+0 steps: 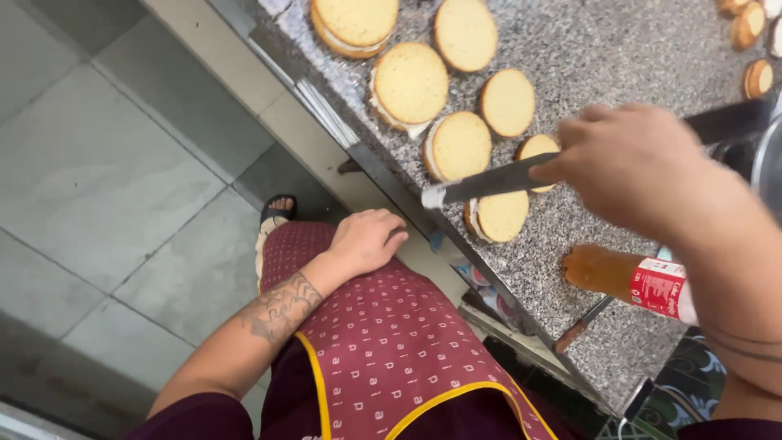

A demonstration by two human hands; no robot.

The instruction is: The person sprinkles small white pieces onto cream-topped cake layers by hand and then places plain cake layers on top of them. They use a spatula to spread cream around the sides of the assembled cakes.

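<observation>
Seven round sponge discs (461, 145) in view on the middle of the speckled stone surface (595, 57), several already filled with white cream and closed as sandwiches, for example the one (407, 85) near the upper edge and the big one (352, 24) at the top. Some more small cakes (753, 49) far at the right corner. Right hand (631, 163) closed around a long flat palette knife (489, 183), blade tip with a little cream, held over the small discs (498, 216) near the front edge. Left hand (366, 240) holding nothing, fingers loosely curled, resting on the maroon apron (391, 342) at the thigh. Lying on the surface beside the right forearm, a plastic bottle (627, 277) with amber liquid. Judged from this: filling mostly done, a few single discs left without cream or top
</observation>
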